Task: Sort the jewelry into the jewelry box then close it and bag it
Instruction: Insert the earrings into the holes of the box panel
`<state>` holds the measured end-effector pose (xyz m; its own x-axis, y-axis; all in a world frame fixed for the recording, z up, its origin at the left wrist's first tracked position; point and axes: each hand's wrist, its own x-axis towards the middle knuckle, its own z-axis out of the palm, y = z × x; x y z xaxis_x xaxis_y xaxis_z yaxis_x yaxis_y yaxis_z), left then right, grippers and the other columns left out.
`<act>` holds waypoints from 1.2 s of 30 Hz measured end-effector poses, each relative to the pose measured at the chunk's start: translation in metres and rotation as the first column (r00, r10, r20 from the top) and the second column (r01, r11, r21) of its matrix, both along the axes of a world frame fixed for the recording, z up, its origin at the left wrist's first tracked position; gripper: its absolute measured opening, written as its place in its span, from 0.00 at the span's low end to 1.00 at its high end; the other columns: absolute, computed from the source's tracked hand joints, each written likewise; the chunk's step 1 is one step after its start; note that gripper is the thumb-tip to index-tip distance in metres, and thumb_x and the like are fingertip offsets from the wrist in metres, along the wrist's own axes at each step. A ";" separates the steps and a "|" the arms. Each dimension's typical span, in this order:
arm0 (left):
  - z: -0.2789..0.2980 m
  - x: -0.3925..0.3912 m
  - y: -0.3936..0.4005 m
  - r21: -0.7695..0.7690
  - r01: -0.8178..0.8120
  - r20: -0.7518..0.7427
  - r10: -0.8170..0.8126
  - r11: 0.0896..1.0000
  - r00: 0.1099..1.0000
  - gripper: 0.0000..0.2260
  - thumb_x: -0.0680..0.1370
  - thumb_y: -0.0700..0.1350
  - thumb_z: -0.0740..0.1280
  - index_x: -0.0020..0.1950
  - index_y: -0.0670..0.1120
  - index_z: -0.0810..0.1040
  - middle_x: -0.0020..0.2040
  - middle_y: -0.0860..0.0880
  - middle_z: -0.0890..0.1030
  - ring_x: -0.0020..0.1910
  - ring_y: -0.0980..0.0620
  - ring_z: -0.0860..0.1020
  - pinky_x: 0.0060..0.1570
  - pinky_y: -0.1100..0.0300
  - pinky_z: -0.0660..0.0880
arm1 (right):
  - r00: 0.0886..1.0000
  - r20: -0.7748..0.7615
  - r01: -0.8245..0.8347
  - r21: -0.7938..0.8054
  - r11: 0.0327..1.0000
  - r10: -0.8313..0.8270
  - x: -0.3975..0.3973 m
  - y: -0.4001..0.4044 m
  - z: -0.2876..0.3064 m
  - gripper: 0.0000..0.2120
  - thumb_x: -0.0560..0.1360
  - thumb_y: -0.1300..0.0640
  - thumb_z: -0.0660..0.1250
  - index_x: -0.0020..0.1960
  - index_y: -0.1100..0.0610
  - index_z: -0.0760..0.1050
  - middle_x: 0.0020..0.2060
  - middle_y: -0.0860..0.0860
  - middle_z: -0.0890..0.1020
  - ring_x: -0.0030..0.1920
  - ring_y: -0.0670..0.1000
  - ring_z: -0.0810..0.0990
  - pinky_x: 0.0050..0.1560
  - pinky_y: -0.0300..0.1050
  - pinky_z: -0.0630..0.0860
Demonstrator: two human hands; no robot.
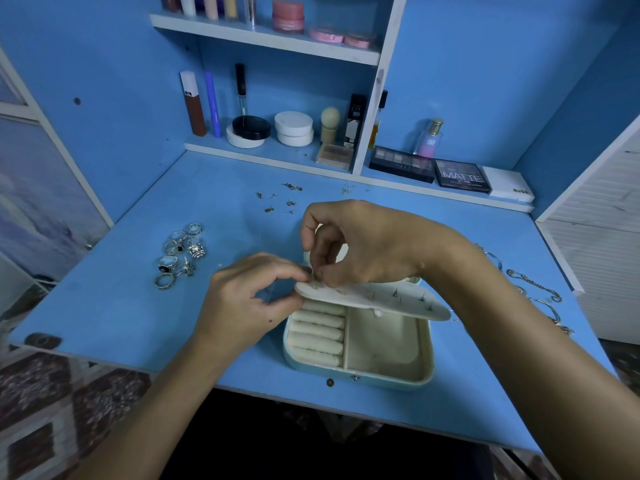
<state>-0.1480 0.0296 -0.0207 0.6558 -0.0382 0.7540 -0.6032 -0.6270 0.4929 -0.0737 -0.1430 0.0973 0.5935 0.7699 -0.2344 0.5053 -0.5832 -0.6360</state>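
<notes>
Nearest us, the open jewelry box (pixel 360 348) sits on the counter (pixel 138 306). Our left hand (pixel 249 303) pinches its earring panel's (pixel 374 297) left end; our right hand's (pixel 363 244) grip pinches something tiny there. Rings (pixel 180 254) lie apart, left.

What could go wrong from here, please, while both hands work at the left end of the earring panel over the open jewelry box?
1. The left hand and right hand pinch the earring panel at one end only; it might tip, loosening the studs already pinned.
2. Whatever is being fitted is tiny and hidden by fingers; dropped, it could land among the ring rolls.
3. The right forearm lies close to the chains near the desk edge and could sweep them off.
</notes>
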 end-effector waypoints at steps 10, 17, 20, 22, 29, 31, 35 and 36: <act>0.000 -0.001 0.001 0.022 -0.002 0.014 0.002 1.000 1.000 0.06 0.71 0.43 0.73 0.41 0.40 0.85 0.44 0.54 0.84 0.42 0.55 0.82 0.40 0.56 0.77 | 0.999 0.045 -0.009 0.018 1.000 0.008 0.001 -0.002 -0.003 0.13 0.72 0.61 0.73 0.46 0.48 0.71 0.40 0.47 0.85 0.41 0.48 0.83 0.49 0.49 0.81; 0.003 0.000 -0.002 -0.011 -0.006 0.001 0.006 1.000 1.000 0.03 0.70 0.39 0.73 0.43 0.41 0.85 0.44 0.55 0.84 0.43 0.54 0.82 0.43 0.55 0.78 | 0.999 -0.011 0.041 0.127 0.991 -0.040 0.003 -0.009 -0.005 0.11 0.73 0.60 0.73 0.49 0.51 0.74 0.42 0.48 0.85 0.43 0.52 0.84 0.53 0.56 0.80; 0.004 0.001 -0.002 -0.026 -0.022 -0.021 0.022 0.999 1.000 0.04 0.70 0.38 0.73 0.44 0.42 0.85 0.44 0.54 0.85 0.44 0.55 0.83 0.45 0.58 0.78 | 0.992 -0.033 0.123 0.239 0.963 -0.119 0.008 -0.021 -0.005 0.08 0.75 0.60 0.72 0.50 0.52 0.75 0.44 0.51 0.85 0.45 0.56 0.83 0.52 0.58 0.81; 0.006 0.004 -0.002 -0.039 -0.035 -0.048 0.033 0.999 0.998 0.06 0.70 0.37 0.75 0.45 0.43 0.85 0.44 0.54 0.85 0.43 0.54 0.83 0.44 0.59 0.77 | 0.978 -0.064 0.207 0.319 0.925 -0.197 0.014 -0.034 -0.002 0.04 0.78 0.61 0.70 0.50 0.55 0.76 0.44 0.55 0.85 0.46 0.55 0.84 0.48 0.55 0.83; 0.027 0.017 0.000 -0.149 0.017 -0.220 -0.050 0.989 0.974 0.08 0.69 0.49 0.79 0.45 0.55 0.82 0.42 0.63 0.84 0.41 0.63 0.81 0.44 0.70 0.73 | 0.837 -0.212 0.526 0.563 0.637 -0.504 0.033 -0.083 -0.009 0.05 0.81 0.61 0.64 0.48 0.56 0.76 0.38 0.50 0.85 0.42 0.50 0.84 0.42 0.47 0.82; 0.033 0.025 -0.001 -0.165 0.006 -0.275 -0.052 0.986 0.960 0.10 0.69 0.46 0.78 0.44 0.59 0.80 0.40 0.66 0.82 0.39 0.64 0.79 0.43 0.71 0.73 | 0.786 -0.257 0.588 0.590 0.553 -0.561 0.037 -0.094 -0.018 0.05 0.81 0.60 0.64 0.47 0.55 0.77 0.37 0.49 0.84 0.41 0.49 0.83 0.40 0.45 0.81; 0.036 0.044 0.003 -0.286 0.036 -0.399 -0.153 0.958 0.904 0.04 0.68 0.49 0.76 0.41 0.53 0.83 0.39 0.57 0.85 0.37 0.60 0.80 0.42 0.62 0.76 | 0.703 -0.352 0.680 0.586 0.440 -0.618 0.039 -0.105 -0.042 0.07 0.82 0.59 0.64 0.47 0.53 0.78 0.38 0.47 0.84 0.39 0.47 0.81 0.37 0.41 0.79; 0.036 0.050 0.004 -0.316 0.043 -0.427 -0.183 0.948 0.886 0.05 0.67 0.49 0.76 0.41 0.51 0.84 0.40 0.54 0.85 0.38 0.57 0.81 0.43 0.58 0.76 | 0.684 -0.374 0.700 0.579 0.419 -0.626 0.039 -0.106 -0.047 0.07 0.82 0.59 0.64 0.47 0.53 0.78 0.37 0.48 0.84 0.39 0.47 0.80 0.37 0.42 0.79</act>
